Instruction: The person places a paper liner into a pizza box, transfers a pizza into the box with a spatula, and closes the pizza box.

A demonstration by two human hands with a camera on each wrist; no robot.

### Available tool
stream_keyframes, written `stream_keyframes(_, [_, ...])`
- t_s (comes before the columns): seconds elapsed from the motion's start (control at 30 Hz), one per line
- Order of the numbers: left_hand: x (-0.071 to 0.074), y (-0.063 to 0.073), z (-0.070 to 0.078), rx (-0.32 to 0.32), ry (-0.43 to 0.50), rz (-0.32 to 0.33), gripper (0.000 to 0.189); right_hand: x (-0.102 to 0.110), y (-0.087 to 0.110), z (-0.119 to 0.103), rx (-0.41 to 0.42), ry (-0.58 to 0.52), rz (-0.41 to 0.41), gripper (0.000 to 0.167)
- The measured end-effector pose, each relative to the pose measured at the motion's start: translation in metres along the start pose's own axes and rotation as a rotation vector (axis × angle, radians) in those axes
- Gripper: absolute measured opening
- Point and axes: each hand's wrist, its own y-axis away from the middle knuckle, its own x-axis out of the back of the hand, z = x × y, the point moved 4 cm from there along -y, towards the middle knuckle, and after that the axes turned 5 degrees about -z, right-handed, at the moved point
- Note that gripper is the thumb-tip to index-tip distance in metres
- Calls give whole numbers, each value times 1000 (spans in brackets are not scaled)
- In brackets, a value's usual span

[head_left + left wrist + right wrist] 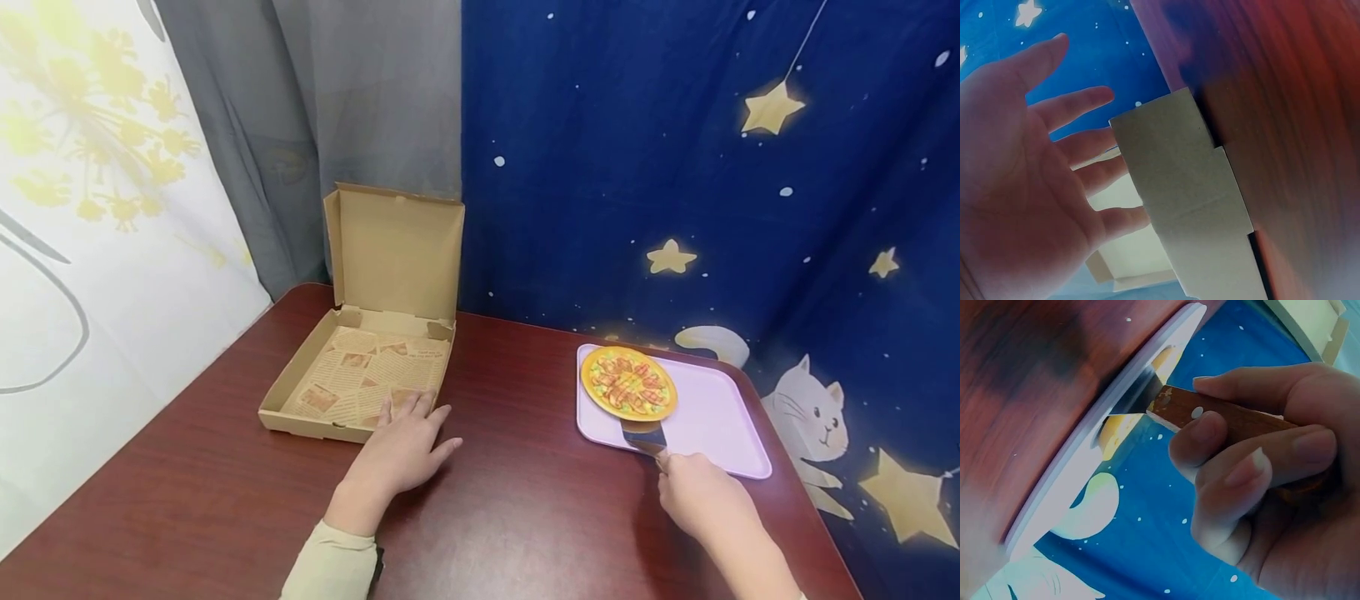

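My right hand (708, 500) grips the wooden handle (1229, 415) of a spatula. Its metal blade (642, 434) reaches over the pink tray (720, 425), with its front edge at the near rim of the pizza (628, 383). The pizza lies at the tray's left end, its left edge overlapping the tray's rim in the head view. My left hand (401, 454) has its fingers spread and fairly straight, fingertips over the front right corner of the cardboard pizza box (315, 429). In the left wrist view the palm (1029, 181) faces the box's front wall (1179, 194), which hides the fingertips.
The box lid (397, 254) stands upright at the back, and newsprint-patterned paper (367, 375) lines the box. Dark red wooden table (510, 433) surface lies between box and tray. Behind the table hang a grey curtain (382, 92) and a blue starry curtain (585, 167).
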Motion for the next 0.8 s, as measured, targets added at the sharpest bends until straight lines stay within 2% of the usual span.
stream_keyframes(0.47, [1,1,5,9,14,-21,58,1,-1,8,32,-25,88,25])
stream_keyframes(0.8, [4,1,4,0,5,-22,56,6,-8,4,31,-56,100,18])
